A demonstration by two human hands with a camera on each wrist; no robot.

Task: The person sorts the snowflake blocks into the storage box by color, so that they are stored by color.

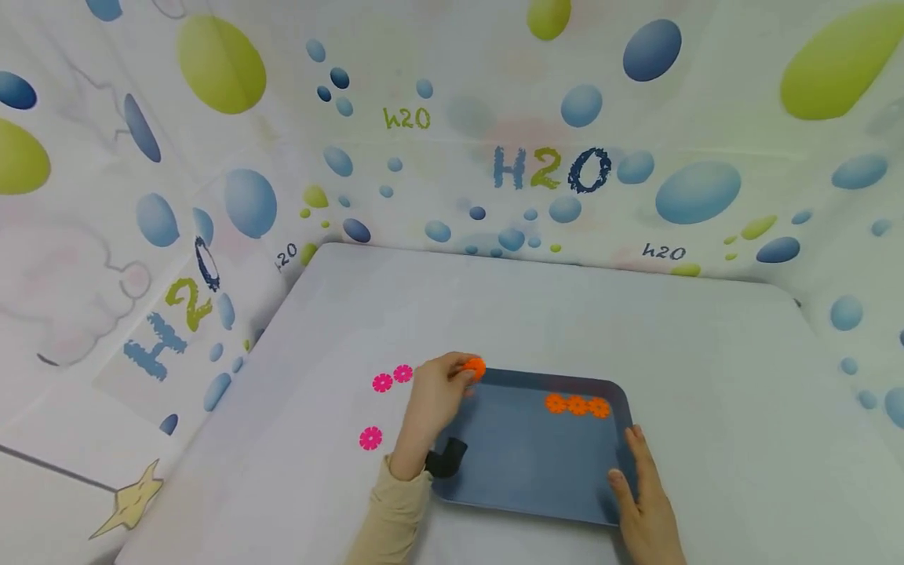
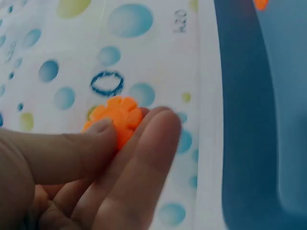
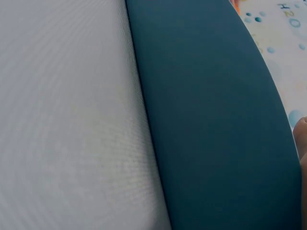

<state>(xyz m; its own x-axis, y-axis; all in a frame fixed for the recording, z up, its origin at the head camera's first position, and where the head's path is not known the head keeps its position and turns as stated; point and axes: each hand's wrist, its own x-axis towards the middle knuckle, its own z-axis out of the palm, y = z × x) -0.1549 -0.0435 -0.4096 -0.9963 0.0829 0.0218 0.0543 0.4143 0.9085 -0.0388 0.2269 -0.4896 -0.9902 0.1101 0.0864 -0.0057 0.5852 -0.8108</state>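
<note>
The left hand (image 1: pixel 436 396) pinches an orange flower-shaped disc (image 1: pixel 475 368) above the far left corner of a blue-grey tray (image 1: pixel 530 463). In the left wrist view, thumb and fingers hold the orange disc (image 2: pixel 120 117), and another orange bit shows lower in that hand (image 2: pixel 115 177). The right hand (image 1: pixel 646 502) rests at the tray's right edge, thumb and fingers apart, holding no piece. Three orange flower discs (image 1: pixel 577 405) lie in a row in the tray's far right part. In the right wrist view only a fingertip (image 3: pixel 301 136) shows beside the tray's side (image 3: pixel 211 115).
Pink flower discs lie on the white table left of the tray: two close together (image 1: pixel 382 382) and one nearer (image 1: pixel 370 438). A black strap piece (image 1: pixel 447 459) is at the left wrist. Patterned sheets (image 1: pixel 452 141) stand behind and beside the table.
</note>
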